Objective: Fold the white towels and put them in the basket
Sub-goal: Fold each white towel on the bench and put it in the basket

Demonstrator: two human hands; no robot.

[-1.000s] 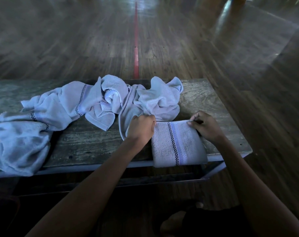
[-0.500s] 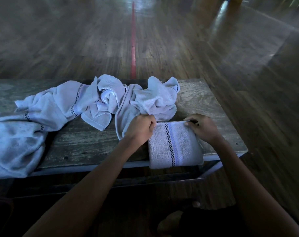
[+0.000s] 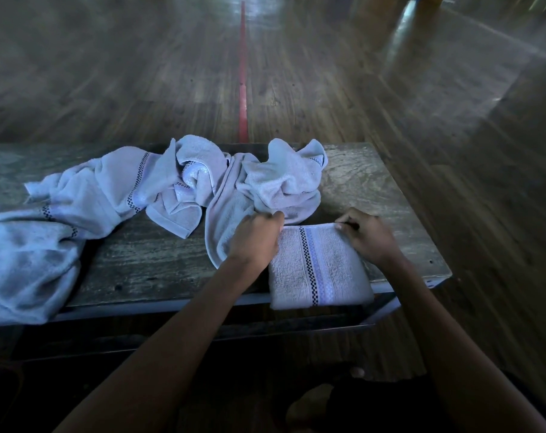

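Fingers point(image 3: 273, 217) of left hand point(image 3: 256, 242) and right hand point(image 3: 368, 239) pinch far corners of folded, checker-striped white towel point(image 3: 318, 270).

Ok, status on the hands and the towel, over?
Left hand grips folded towel's far-left corner, right hand pinches far-right corner. Towel overhangs table's near edge. Unfolded towels heaped close by, leftward.

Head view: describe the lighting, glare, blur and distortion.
Head view: dim and bluish overall; glare on the floor at the top; floorboards smear and curve toward the edges, a wide-angle effect; the folded towel, left hand and right hand are fairly sharp; under the table is near black.
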